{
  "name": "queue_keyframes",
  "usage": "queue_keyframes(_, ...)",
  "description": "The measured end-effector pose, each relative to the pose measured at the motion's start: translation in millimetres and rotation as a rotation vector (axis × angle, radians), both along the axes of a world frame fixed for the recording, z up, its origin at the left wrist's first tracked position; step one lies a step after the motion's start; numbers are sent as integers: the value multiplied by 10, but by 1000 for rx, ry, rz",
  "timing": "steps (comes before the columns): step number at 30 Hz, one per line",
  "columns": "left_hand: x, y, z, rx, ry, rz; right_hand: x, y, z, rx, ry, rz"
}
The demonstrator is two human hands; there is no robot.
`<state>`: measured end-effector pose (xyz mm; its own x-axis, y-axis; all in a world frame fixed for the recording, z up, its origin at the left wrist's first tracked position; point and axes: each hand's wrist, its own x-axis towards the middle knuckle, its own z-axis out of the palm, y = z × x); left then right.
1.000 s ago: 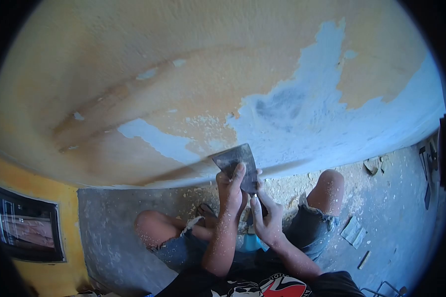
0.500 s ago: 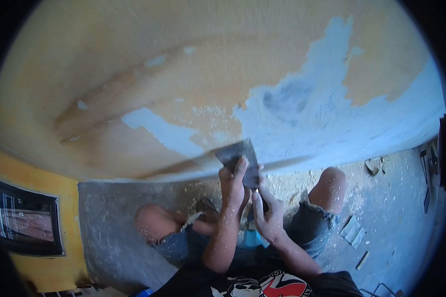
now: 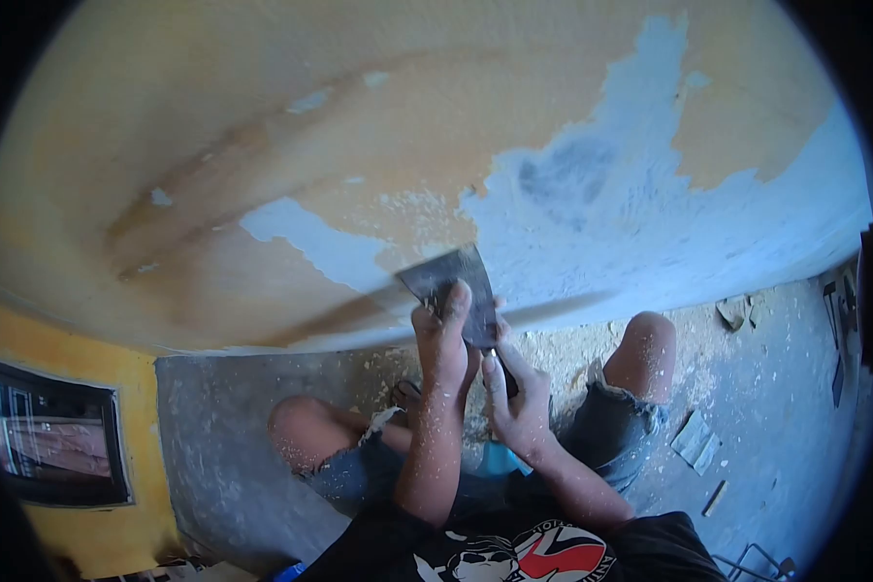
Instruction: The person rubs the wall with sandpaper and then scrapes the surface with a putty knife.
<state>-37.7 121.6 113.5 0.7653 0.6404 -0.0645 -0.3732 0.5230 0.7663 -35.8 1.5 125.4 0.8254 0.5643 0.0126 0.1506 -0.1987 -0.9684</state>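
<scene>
A wide metal scraper (image 3: pixel 433 272) tilts up to the left, its blade edge at the wall (image 3: pixel 291 116), where yellow-tan paint meets bare whitish patches. My left hand (image 3: pixel 442 335) grips the side of the blade, thumb laid flat across its face. Lower down, my right hand (image 3: pixel 522 407) is closed round the dark handle. Flaked paint marks (image 3: pixel 419 209) show on the wall just above the blade. Pale dust and chips speckle both forearms.
Scraped paint chips (image 3: pixel 572 364) litter the grey floor between my knees. A crumpled paper piece (image 3: pixel 695 442) and a small stick (image 3: pixel 716 499) lie to the right. A dark-framed window (image 3: pixel 121 436) sits in the yellow side wall. Something light blue (image 3: pixel 502 458) is below my hands.
Both hands and the scraper have shifted up and slightly left along the wall. The grip on the scraper looks the same.
</scene>
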Motion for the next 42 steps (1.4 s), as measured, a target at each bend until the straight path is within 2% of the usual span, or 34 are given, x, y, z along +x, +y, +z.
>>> queue_keyframes(3, 118, 11, 137, 57, 6, 21, -21, 73, -180, 224, -284, -135)
queue_keyframes(4, 134, 42, 283, 101, -6, 28, 0, 113, -86, 235, -156, -105)
queue_keyframes(6, 124, 3, 523, 120, 11, 94, -47, 50, -3, 176, -119, -61)
queue_keyframes(7, 71, -8, 448, 130, -5, 103, 3, 47, 68, 160, -157, -19)
queue_keyframes(9, -37, -19, 115, 43, 42, -20, -110, -23, -89, 109, -100, -22)
queue_keyframes(11, 21, -52, 162, 54, 29, 11, -114, -34, -146, 173, -98, -114)
queue_keyframes(13, 20, -5, 182, 80, 26, -72, -48, 20, -144, 140, -145, -121)
queue_keyframes(16, 2, -65, 149, 21, 79, 30, -56, 5, 25, 43, 56, -31)
queue_keyframes(17, 20, -45, 154, 46, 108, 50, -98, -9, -66, 49, 42, -23)
queue_keyframes(19, 54, -26, 222, 83, 60, 9, -105, 24, -207, 167, -142, -93)
queue_keyframes(23, 32, -35, 248, 92, 90, 21, -47, 43, -27, 93, 51, -61)
queue_keyframes(25, 17, -33, 262, 80, 110, -7, -79, 15, 23, 80, 66, -31)
queue_keyframes(28, 71, -44, 311, 101, 70, -19, -92, 77, -154, 239, -192, -160)
queue_keyframes(29, 63, -43, 313, 118, 82, -27, -83, 50, -187, 224, -181, -164)
queue_keyframes(32, 53, -27, 224, 86, 100, -20, -94, 0, -104, 128, 124, -45)
queue_keyframes(36, 152, -13, 350, 91, 42, -5, -24, 45, -5, 173, 35, -104)
queue_keyframes(38, 165, 19, 458, 96, 64, 62, 67, 111, 91, 166, -15, -56)
queue_keyframes(39, 110, 39, 527, 152, 71, 11, 41, 108, 89, 151, -21, -28)
queue_keyframes(41, 4, -6, 363, 136, 132, 42, -38, 15, 7, 127, -36, -42)
queue_keyframes(42, -75, -23, 1, 42, 135, 5, -85, -67, -148, 63, -93, -34)
